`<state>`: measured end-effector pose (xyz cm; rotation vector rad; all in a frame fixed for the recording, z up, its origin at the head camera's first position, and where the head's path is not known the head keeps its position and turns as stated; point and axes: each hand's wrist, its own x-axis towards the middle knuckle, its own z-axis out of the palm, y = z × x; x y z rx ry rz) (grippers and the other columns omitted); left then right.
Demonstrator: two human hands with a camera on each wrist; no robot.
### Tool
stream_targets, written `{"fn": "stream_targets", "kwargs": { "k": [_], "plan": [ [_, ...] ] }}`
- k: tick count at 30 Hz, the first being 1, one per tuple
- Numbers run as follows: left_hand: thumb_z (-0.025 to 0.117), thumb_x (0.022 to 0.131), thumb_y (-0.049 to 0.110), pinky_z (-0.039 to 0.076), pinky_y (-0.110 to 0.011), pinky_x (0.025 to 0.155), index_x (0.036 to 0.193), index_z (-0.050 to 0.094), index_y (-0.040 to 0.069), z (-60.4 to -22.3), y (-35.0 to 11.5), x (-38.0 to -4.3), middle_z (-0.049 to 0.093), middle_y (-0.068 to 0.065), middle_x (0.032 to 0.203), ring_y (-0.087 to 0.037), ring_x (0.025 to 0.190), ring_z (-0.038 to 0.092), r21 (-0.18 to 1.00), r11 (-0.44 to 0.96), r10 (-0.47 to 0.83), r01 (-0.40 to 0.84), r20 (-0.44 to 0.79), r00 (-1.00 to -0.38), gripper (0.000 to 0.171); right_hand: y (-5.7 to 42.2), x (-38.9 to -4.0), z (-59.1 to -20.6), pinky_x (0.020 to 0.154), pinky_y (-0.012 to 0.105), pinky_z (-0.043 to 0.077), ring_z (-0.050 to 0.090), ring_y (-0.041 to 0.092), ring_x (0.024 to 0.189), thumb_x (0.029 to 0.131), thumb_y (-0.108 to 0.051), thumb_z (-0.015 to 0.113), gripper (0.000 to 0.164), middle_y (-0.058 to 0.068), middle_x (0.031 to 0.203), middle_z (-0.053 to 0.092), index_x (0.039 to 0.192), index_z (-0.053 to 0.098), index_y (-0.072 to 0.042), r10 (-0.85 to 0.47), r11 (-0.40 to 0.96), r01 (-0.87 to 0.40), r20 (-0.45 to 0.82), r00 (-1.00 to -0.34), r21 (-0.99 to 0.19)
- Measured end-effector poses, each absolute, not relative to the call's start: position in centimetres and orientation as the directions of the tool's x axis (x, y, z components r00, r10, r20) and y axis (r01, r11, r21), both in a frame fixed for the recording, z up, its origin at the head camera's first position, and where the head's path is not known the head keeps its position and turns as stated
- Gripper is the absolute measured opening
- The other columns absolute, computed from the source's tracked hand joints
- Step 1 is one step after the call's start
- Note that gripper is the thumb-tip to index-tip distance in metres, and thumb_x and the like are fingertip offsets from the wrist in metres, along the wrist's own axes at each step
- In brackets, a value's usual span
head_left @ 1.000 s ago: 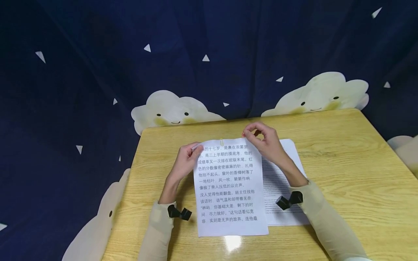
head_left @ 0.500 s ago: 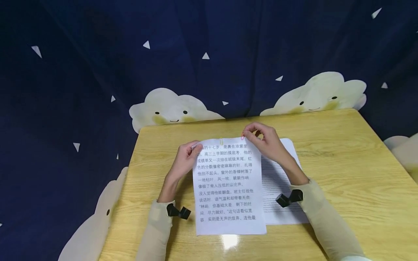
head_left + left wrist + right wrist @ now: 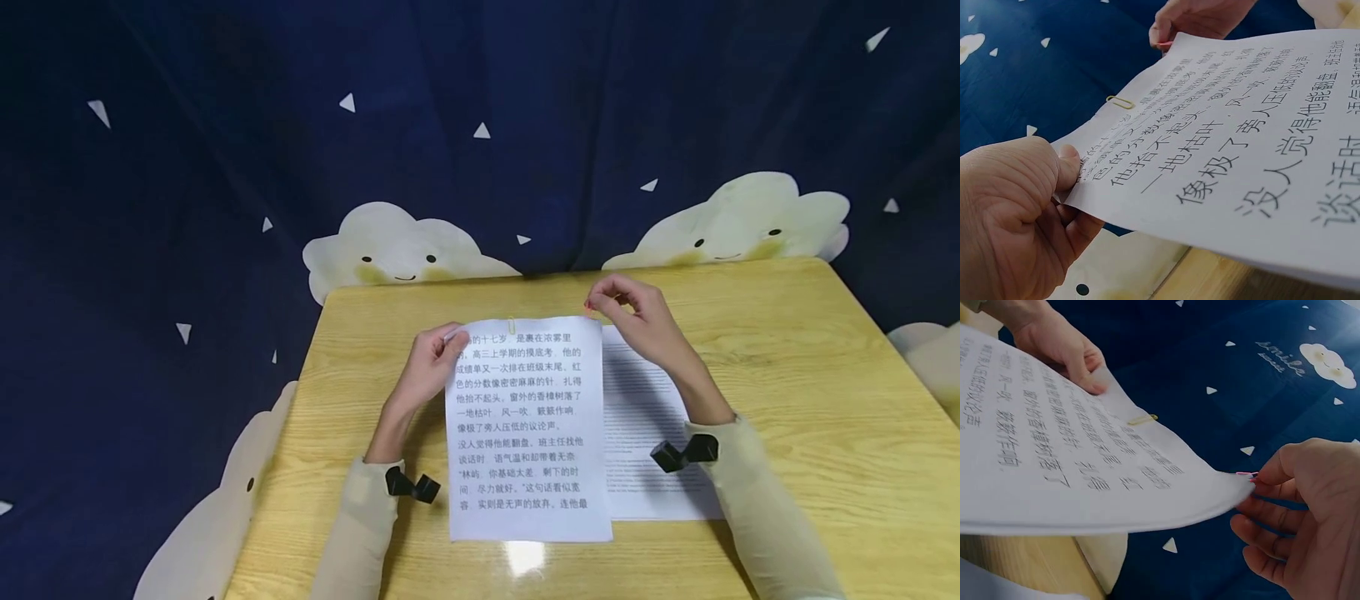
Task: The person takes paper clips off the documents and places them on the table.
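Observation:
My left hand [image 3: 429, 367] pinches the top left corner of a stack of printed sheets [image 3: 525, 425], held up above the table. A yellow paper clip [image 3: 1120, 102] sits on the middle of the stack's top edge. At the top right corner my right hand [image 3: 641, 321] pinches a small red or pink paper clip [image 3: 1247, 474] between thumb and forefinger. In the right wrist view that clip meets the corner of the sheets; whether it grips them I cannot tell. The other fingers of the right hand [image 3: 1310, 519] are loosely bent beneath.
A second pile of printed paper [image 3: 652, 450] lies on the wooden table [image 3: 810, 400], partly behind the held sheets and under the right forearm. A dark blue curtain [image 3: 480, 50] with clouds and triangles hangs behind the table's far edge.
My right hand has moved right along the top edge to the corner, taking the red clip along. The left hand and the yellow clip stay as they were.

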<state>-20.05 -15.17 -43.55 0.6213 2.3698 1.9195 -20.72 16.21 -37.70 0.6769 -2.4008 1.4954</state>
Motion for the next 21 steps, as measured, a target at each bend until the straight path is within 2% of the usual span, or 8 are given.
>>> {"fn": "stream_targets", "kwargs": {
  "k": [6,11,18,21],
  "plan": [
    [0.049,0.103,0.015,0.036,-0.019,0.049,0.082,0.058,0.001,-45.5,-15.4,-21.0,0.048,-0.01,0.063,-0.015,0.057,0.054,0.948,0.171,0.303,0.27,0.21,-0.93,0.026,17.3,-21.0,-37.8,0.065,0.027,0.042,0.057,0.027,0.081,0.098,-0.006,0.057,0.01,0.016,0.089,0.065,0.094,0.063,0.002,-0.293,0.364,-0.48,0.392,-0.872,-0.798],
    [0.049,0.103,0.012,0.036,-0.02,0.049,0.082,0.059,-0.003,-45.1,-15.5,-20.8,0.046,-0.017,0.063,-0.02,0.056,0.052,0.942,0.168,0.306,0.289,0.229,-0.924,0.027,17.7,-21.2,-37.9,0.059,0.024,0.042,0.058,0.023,0.08,0.097,-0.006,0.059,0.008,0.017,0.091,0.066,0.096,0.064,0.001,-0.303,0.372,-0.481,0.386,-0.871,-0.794],
    [0.048,0.102,0.006,0.039,-0.022,0.05,0.086,0.059,-0.009,-42.9,-15.3,-19.9,0.051,-0.024,0.067,-0.026,0.058,0.056,0.945,0.159,0.328,0.285,0.222,-0.918,0.025,18.7,-21.6,-37.9,0.068,0.02,0.046,0.059,0.015,0.081,0.099,-0.006,0.054,0.012,0.019,0.09,0.064,0.098,0.061,0.003,-0.294,0.344,-0.484,0.397,-0.869,-0.805],
    [0.048,0.103,0.009,0.04,-0.023,0.049,0.086,0.059,-0.007,-43.4,-15.4,-20.0,0.052,-0.022,0.067,-0.024,0.057,0.057,0.947,0.158,0.323,0.28,0.218,-0.921,0.026,19.3,-22.0,-38.0,0.073,0.017,0.047,0.059,0.022,0.081,0.101,-0.005,0.05,0.014,0.022,0.09,0.062,0.099,0.058,0.006,-0.287,0.313,-0.489,0.41,-0.866,-0.814]
  ]
}}
